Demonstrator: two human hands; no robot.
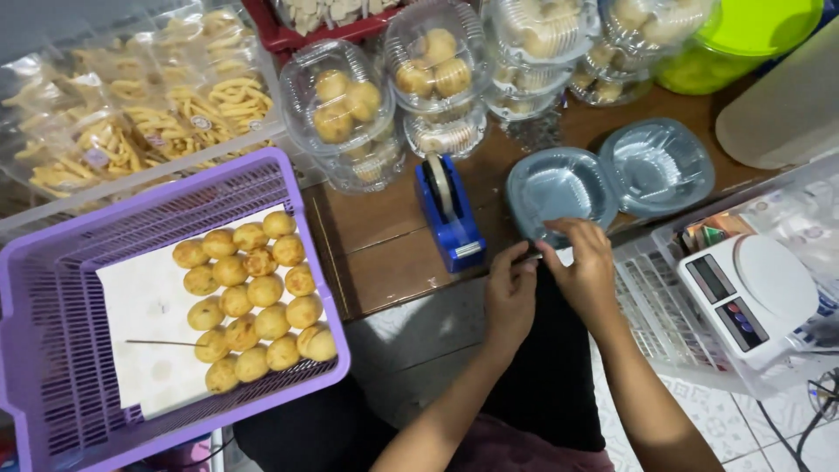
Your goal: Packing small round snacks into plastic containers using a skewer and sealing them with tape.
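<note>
Both hands meet at the near edge of the bench (393, 236). The right hand (587, 267) pinches the front rim of an open, empty clear clamshell box (612, 179), which lies flat on the wood. The left hand (509, 293) is curled just beside it, fingertips pressed to something thin that is too small to make out. A blue tape dispenser (450, 214) stands near the left hand. Farther left, a purple basket (61, 350) holds round golden balls (253, 297) on white paper. A white scale (752, 293) sits to the right.
</note>
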